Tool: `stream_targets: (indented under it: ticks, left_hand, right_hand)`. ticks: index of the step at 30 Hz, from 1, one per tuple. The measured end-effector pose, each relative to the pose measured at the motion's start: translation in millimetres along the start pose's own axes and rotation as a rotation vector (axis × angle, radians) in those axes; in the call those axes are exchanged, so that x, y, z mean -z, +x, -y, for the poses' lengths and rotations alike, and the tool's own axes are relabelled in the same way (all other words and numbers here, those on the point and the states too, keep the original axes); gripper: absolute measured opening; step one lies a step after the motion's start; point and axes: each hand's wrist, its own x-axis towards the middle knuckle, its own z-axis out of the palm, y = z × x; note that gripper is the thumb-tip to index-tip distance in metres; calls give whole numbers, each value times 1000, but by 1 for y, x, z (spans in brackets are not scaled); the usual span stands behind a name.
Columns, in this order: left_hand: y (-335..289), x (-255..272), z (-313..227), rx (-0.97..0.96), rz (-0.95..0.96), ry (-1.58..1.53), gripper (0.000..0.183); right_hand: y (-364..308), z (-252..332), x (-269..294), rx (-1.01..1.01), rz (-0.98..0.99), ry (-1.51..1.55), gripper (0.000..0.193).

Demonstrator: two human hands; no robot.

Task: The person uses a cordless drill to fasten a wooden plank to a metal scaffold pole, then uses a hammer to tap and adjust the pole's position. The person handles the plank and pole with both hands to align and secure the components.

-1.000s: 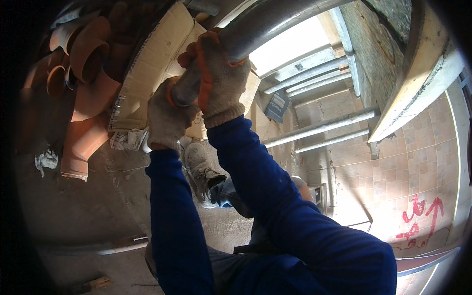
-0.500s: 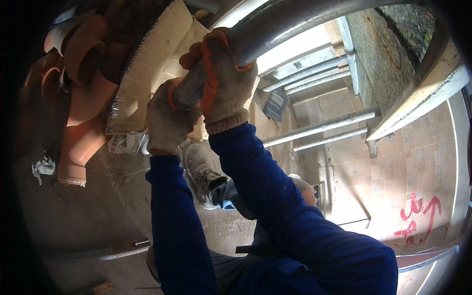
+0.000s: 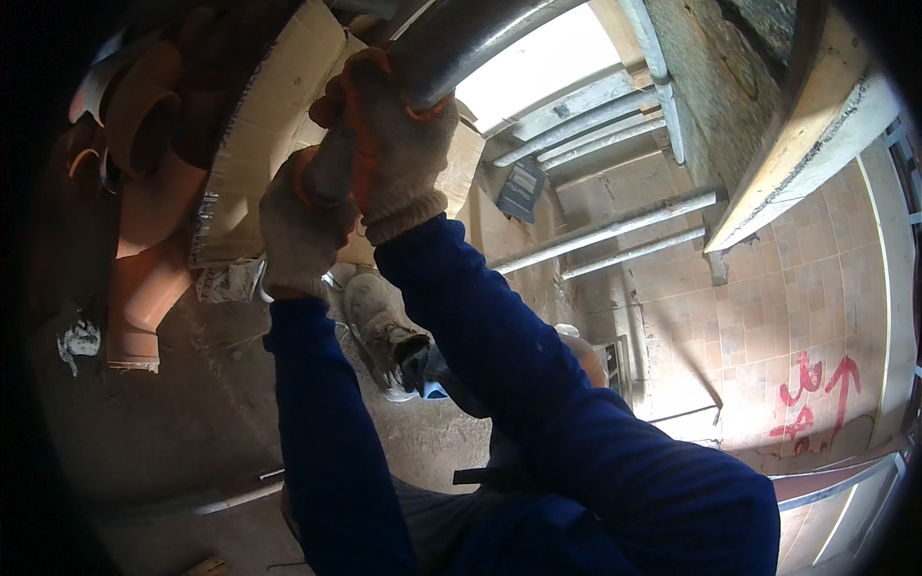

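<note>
Both hands wear knitted work gloves with orange trim and grip one long grey metal pipe [image 3: 480, 29] that runs from the middle up to the top right. My right hand [image 3: 399, 144] wraps the pipe higher up. My left hand [image 3: 298, 226] closes around its lower end just below. Blue sleeves cover both forearms. My work boot [image 3: 379, 326] shows beneath the hands on the concrete floor.
Orange plastic drain pipe fittings [image 3: 144, 240] are piled at the left beside a cardboard sheet [image 3: 259, 125]. Several grey pipes [image 3: 605, 230] lie on the floor at the middle right. A wooden beam [image 3: 816, 134] crosses the right, above a tiled surface with red spray marks [image 3: 816, 394].
Both hands and the pipe have shifted slightly up and right in the picture, and the view has tilted; the grip on the pipe is the same.
</note>
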Motion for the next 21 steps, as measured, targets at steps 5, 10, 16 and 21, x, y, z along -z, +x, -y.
stream_targets:
  ticks: [5,10,16,21]
  left_hand:
    - [-3,-2,-2,31,-16,-11,41]
    - [2,-4,10,-195,-110,152,38]
    - [2,0,25,-44,-34,148,42]
    - [5,1,36,-313,-116,345,40]
  right_hand:
    - [0,2,-3,28,-17,-35,16]
    - [-2,5,-6,-11,-55,5,18]
    - [-1,9,-13,-107,-122,-37,21]
    - [-1,13,-14,-45,-156,-62,30]
